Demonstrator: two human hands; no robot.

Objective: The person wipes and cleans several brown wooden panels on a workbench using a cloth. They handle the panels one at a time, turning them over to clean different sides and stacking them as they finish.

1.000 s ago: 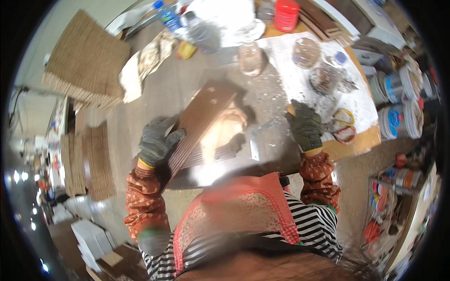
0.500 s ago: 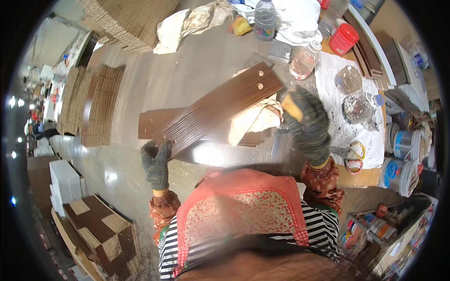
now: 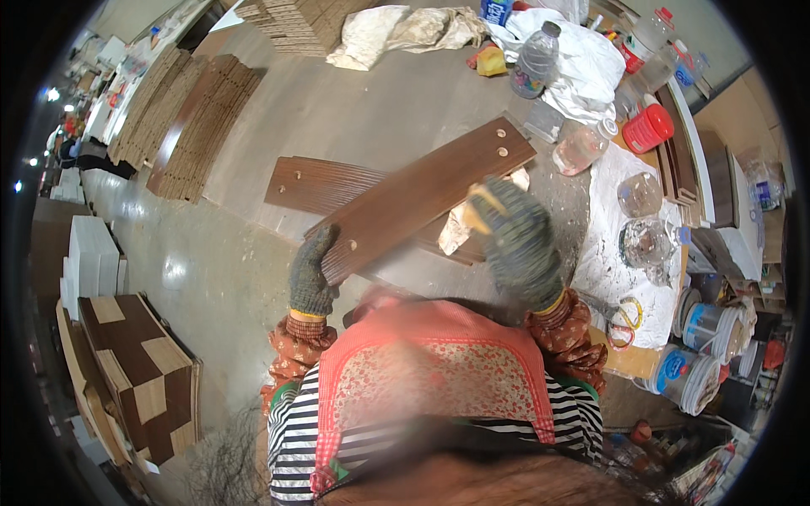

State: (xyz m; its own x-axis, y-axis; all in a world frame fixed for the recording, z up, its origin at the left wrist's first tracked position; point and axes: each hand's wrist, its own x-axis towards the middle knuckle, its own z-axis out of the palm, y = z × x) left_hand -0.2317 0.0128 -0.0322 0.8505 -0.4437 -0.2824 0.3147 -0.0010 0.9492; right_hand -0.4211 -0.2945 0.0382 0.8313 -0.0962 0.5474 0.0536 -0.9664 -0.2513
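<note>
A long brown wood-grain plank (image 3: 430, 194) lies aslant, its far right end raised toward the bottles, with round holes near its ends. My left hand (image 3: 314, 274), in a grey-green knit glove, grips its near left end, thumb and fingers on either side. Over the right part of the plank's near edge is my right hand (image 3: 516, 240), gloved alike, with its fingers curled. A tan-yellow patch shows at its fingertips; blur hides what it is. Under the plank lies a stack of similar planks (image 3: 316, 185), crossing it. A crumpled cream cloth (image 3: 456, 232) shows beside my right hand.
Stacked planks (image 3: 207, 126) stand at the table's left edge, more (image 3: 295, 25) at the back. To the right are a water bottle (image 3: 536, 63), a jar of liquid (image 3: 582, 148), a red tub (image 3: 648, 128) and a stained white cloth (image 3: 603, 219). Buckets (image 3: 688, 375) stand lower right.
My right hand has moved left and nearer, from beyond the plank's right end to its near edge. My left hand has shifted its hold at the plank's end. The whole view has turned slightly.
</note>
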